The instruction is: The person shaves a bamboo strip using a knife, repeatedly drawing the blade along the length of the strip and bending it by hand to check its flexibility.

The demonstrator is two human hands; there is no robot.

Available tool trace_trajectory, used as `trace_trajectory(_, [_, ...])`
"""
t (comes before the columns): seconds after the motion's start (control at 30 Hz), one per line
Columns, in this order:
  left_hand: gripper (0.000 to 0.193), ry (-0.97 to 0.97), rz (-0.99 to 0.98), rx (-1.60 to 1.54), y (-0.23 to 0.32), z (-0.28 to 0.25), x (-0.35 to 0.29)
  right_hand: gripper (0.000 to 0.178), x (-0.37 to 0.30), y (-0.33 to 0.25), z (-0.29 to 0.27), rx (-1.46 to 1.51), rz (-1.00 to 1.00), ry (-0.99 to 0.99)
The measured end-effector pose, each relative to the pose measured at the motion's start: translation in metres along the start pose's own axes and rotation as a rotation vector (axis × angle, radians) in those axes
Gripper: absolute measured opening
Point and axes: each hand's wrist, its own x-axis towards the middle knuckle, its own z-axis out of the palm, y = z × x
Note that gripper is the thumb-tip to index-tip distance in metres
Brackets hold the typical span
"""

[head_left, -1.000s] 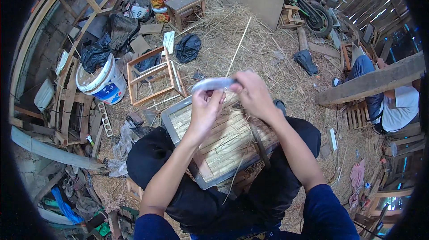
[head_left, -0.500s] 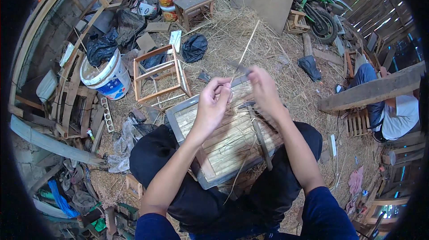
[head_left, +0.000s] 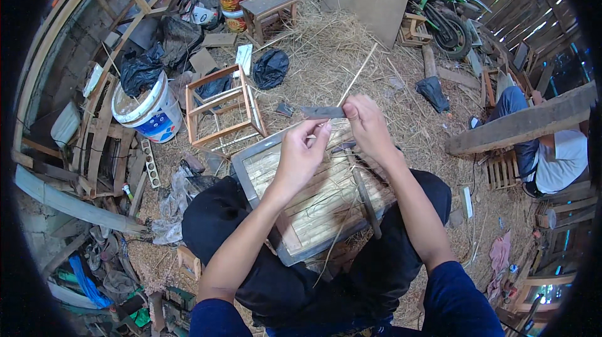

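Observation:
My left hand (head_left: pixel 302 152) pinches a thin, pale, bamboo-like strip (head_left: pixel 364 68), which slants up and away to the right. In my right hand (head_left: pixel 369 125) is a knife; its flat grey blade (head_left: pixel 323 112) points left across the strip, just beyond my left fingertips. The knife's handle is hidden in my fist. Below both hands, a slatted wooden panel with a grey frame (head_left: pixel 246 177) lies across my knees. Thin loose fibres (head_left: pixel 332 202) and a dark long-handled tool (head_left: pixel 365 202) rest on it.
An open wooden frame (head_left: pixel 216 135) and a white bucket (head_left: pixel 150 120) stand ahead on the left. Straw and shavings cover the floor. On the right, a thick beam (head_left: pixel 520 122) partly hides another person (head_left: pixel 561 164). Beyond are a small stool (head_left: pixel 271 3) and a motorbike (head_left: pixel 453 36).
The knife blade, blurred before, now shows clearly and lies nearly level, pointing left. My right hand has turned slightly and lowered; the strip's far tip has shifted right and nearer.

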Motion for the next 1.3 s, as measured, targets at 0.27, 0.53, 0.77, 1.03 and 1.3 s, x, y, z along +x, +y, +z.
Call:
trace_trajectory(0.27, [0.024,-0.002,-0.011,0.049,0.008,-0.002,-0.004,0.039,0.001,-0.008,-0.004,-0.117,-0.127,0.025])
trace_trajectory(0.53, [0.025,-0.035,-0.017,-0.053,-0.001,0.002,-0.002,0.023,-0.01,-0.019,0.004,-0.052,-0.061,0.109])
trace_trajectory(0.77, [0.025,-0.03,-0.05,-0.015,0.008,0.004,-0.005,0.025,-0.001,-0.018,-0.006,-0.043,0.006,0.205])
trace_trajectory(1.03, [0.02,0.073,-0.071,0.018,0.003,0.0,0.002,0.031,-0.009,-0.02,0.007,0.015,-0.105,-0.141])
trace_trajectory(1.3, [0.019,0.068,-0.022,-0.023,-0.007,-0.004,0.005,0.031,-0.009,-0.022,0.007,-0.033,-0.078,-0.098])
